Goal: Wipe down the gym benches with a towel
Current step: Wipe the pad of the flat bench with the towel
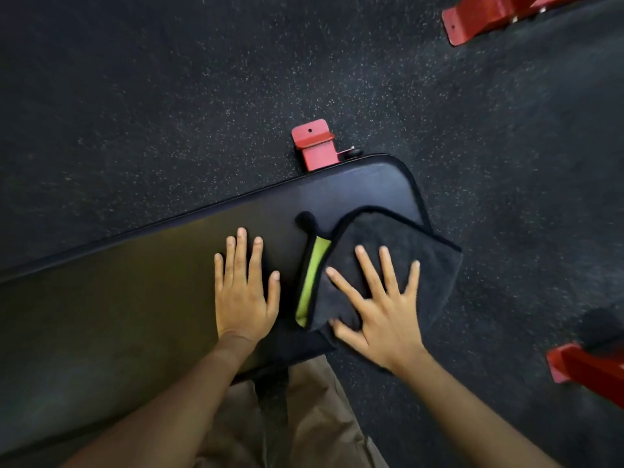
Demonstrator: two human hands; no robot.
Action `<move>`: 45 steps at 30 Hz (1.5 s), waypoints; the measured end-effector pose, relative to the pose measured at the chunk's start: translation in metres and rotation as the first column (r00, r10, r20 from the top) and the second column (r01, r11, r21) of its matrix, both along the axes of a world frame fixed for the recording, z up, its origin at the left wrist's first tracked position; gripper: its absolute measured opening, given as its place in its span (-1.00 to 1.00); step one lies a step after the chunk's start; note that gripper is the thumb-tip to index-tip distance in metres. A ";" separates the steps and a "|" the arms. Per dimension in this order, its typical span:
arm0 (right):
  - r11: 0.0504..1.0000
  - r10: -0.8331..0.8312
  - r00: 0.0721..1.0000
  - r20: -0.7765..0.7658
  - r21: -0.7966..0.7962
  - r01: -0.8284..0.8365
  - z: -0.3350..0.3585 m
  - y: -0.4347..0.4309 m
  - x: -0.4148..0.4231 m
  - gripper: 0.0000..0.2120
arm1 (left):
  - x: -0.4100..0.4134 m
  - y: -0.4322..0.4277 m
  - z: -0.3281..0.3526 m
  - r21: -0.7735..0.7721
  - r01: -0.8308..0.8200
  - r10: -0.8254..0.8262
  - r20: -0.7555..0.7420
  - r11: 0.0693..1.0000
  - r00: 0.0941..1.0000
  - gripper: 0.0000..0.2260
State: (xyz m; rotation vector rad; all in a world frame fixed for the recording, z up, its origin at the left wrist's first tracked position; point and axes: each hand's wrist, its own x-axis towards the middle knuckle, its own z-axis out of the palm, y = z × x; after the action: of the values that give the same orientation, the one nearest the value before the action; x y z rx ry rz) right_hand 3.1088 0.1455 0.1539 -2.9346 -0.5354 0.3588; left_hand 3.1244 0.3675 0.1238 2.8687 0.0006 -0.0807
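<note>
My right hand (381, 319) lies flat on the towel (398, 244), fingers straight and spread wide, gripping nothing, just pressing the cloth down; its outline is a little smeared. My left hand (244, 298) is flat too, fingers straight and close together, palm down on the bare pad just left of the towel and apart from it.

The towel is folded, dark charcoal and fuzzy, with a black stitched border. A narrow strip of its lime-green inner face shows at the fold on its left side, running away from me and tilting slightly right. The folded shape comes to a rounded peak on the far side. Its right corner hangs off the end of the worktop (135, 298), over the floor (169, 96).

The worktop is a long black padded slab with a piped edge. Its long axis runs from my lower left to the upper right, ending in a rounded corner just past the towel. The towel sits at that right end.

Beyond the far edge a red bracket (312, 143) sticks out from under the pad onto the speckled black rubber floor, with a small dark knob beside it, possibly a wheel. Other red frame pieces sit at the top right (489, 15) and lower right (580, 366). My tan trousers (320, 417) show below the pad.
</note>
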 end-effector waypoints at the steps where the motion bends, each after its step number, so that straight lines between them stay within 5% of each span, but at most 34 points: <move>1: 1.000 -0.004 1.000 -0.009 0.001 0.004 0.000 -0.004 -0.005 -0.28 | -0.001 0.000 0.000 -0.002 -0.005 0.005 -0.004 1.000 1.000 -0.52; 5: 0.920 -0.349 0.930 -0.116 0.148 0.364 0.017 0.023 0.018 -0.12 | -0.002 0.001 0.000 -0.011 -0.001 0.001 -0.010 1.000 1.000 -0.52; 9: 0.477 -0.778 0.503 -0.377 0.167 0.863 0.025 0.055 0.028 -0.05 | -0.001 0.001 0.001 -0.022 -0.004 0.004 -0.011 1.000 1.000 -0.52; 11: 0.378 -0.845 0.380 -0.377 0.083 0.922 0.015 0.063 0.037 -0.04 | -0.001 0.002 0.001 -0.031 -0.002 0.002 -0.009 1.000 1.000 -0.52; 14: 0.509 -0.847 0.494 -0.197 -0.032 0.860 0.000 0.067 0.054 -0.01 | -0.001 0.002 0.000 -0.046 -0.001 0.001 -0.006 0.999 1.000 -0.52; 18: 0.845 -0.533 0.840 -0.096 -0.006 0.535 -0.006 0.061 0.074 -0.10 | -0.001 0.002 0.000 -0.070 -0.003 0.001 -0.019 0.998 1.000 -0.53; 21: 0.908 -0.400 0.906 -0.137 0.077 0.412 0.001 0.054 0.083 -0.20 | 0.000 0.003 0.003 -0.131 -0.021 0.017 -0.031 0.991 0.999 -0.55; 27: 0.721 -0.607 0.792 -0.063 0.376 0.582 0.021 0.036 0.050 -0.58 | 0.009 -0.007 0.029 -0.293 -0.161 0.150 -0.061 0.942 0.987 -0.58; 32: 0.469 -0.846 0.505 -0.168 0.215 0.857 0.031 0.020 0.047 -0.48 | 0.020 -0.040 0.052 -0.308 0.070 -0.073 0.001 0.949 0.997 -0.60; 36: 0.462 -0.840 0.472 -0.268 0.103 0.881 0.044 0.008 0.049 -0.38 | 0.022 -0.057 0.057 -0.279 0.277 -0.313 -0.094 0.920 0.945 -0.50; 39: 0.383 -0.827 0.372 -0.421 0.063 0.922 0.048 -0.008 0.055 -0.55 | 0.024 -0.060 0.057 -0.286 0.300 -0.353 -0.153 0.910 0.923 -0.37; 45: 0.231 -0.527 0.456 -0.717 0.395 0.889 0.080 -0.020 0.048 -0.74 | 0.043 -0.062 0.072 -0.365 0.346 -0.425 -0.163 0.865 0.891 0.15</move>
State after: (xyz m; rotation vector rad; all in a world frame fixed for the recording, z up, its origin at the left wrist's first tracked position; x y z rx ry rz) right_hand 3.1566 0.1259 0.2340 -1.8113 0.6954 0.4857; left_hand 3.1673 0.3060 0.1953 2.4655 -0.5001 -0.4602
